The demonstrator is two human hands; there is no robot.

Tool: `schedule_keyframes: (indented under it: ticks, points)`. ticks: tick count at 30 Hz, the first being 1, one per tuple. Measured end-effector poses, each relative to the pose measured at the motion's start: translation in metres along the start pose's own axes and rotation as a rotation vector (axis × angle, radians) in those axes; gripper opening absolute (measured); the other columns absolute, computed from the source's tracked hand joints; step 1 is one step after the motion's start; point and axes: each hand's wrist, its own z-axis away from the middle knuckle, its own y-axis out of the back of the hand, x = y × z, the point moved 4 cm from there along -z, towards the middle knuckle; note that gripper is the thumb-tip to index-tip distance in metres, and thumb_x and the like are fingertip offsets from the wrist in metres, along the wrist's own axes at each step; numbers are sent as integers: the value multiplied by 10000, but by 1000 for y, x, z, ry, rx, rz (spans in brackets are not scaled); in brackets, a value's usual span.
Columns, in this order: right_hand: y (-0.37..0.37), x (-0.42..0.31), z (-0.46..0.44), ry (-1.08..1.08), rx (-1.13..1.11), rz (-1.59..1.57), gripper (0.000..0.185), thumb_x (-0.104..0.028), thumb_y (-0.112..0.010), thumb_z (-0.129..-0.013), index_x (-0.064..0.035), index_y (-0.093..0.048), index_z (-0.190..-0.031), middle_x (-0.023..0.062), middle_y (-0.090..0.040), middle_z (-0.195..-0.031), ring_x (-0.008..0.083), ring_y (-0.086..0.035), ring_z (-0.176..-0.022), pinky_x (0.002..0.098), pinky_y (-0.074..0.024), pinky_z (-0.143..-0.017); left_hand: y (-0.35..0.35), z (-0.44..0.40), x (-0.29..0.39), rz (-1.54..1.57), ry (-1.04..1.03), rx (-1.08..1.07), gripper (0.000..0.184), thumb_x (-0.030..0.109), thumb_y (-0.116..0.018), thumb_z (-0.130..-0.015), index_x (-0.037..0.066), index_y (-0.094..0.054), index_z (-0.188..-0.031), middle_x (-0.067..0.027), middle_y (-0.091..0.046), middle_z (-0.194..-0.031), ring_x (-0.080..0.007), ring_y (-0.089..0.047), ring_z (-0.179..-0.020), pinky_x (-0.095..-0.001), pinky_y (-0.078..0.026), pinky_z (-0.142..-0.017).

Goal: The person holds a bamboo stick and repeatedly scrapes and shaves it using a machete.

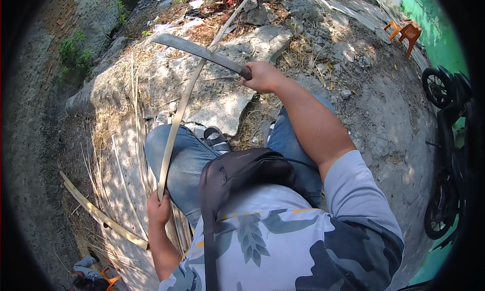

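Note:
My right hand (263, 78) is closed round the dark handle of a machete (194, 49), whose broad grey blade points left. Under or against that blade runs a long pale bamboo strip (183, 103); I cannot tell whether the two touch. My left hand (159, 207) grips the strip's near end beside my left knee. From there the strip slants up past my thigh, and its far end reaches over the rocky ground. A dark bag (252, 172) lies across my lap.
Several thin strips (136, 119) and a thicker split bamboo piece (103, 218) lie at left. A broken concrete slab (222, 101) is ahead. Orange plastic chairs (408, 34) and a motorbike (447, 149) stand at right. Another person (90, 271) is at lower left.

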Motion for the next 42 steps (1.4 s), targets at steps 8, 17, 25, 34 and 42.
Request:
schedule_keyframes:
  ticks: [8, 17, 25, 34, 42]
  points:
    - [11, -19, 10, 17, 20, 41, 379, -368, -773, -876, -87, -701, -1120, 168, -736, -1042, 358, -704, -1031, 465, -542, -904, 5, 1, -7, -1, 5, -39, 314, 247, -582, -1050, -54, -672, -1044, -119, -681, -845, -157, -588, -818, -362, -492, -770]
    - [-3, -53, 30, 288, -157, 270, 255, -295, -735, -850, -150, -700, -1056, 115, -744, -973, 345, -720, -977, 488, -558, -858, 1, -4, -11, 13, -22, -15, 239, 183, -578, -1035, -28, -665, -962, -107, -649, -773, -168, -591, -751, -356, -488, -714]
    - [-1, -28, 9, 186, -67, 202, 239, -321, -752, -843, -164, -711, -1020, 119, -747, -1004, 331, -720, -987, 482, -556, -857, -4, -5, -30, 65, -24, -9, 214, 141, -580, -1026, -35, -643, -923, -83, -621, -736, -151, -552, -717, -339, -471, -685]
    - [12, -2, 8, -126, -31, 67, 458, -436, -760, -890, -76, -689, -1164, 165, -735, -1136, 337, -703, -1082, 452, -540, -952, -3, -8, -11, 170, -78, -25, 246, 158, -576, -1045, -32, -633, -900, -49, -598, -722, -128, -524, -703, -331, -453, -655]
    - [36, -11, 15, -220, 222, 258, 447, -537, -737, -887, -151, -715, -1109, 129, -755, -1063, 324, -731, -1012, 471, -552, -914, -4, -9, -23, 138, -20, -25, 246, 165, -590, -1033, -17, -603, -868, -57, -584, -712, -133, -509, -695, -343, -450, -647]
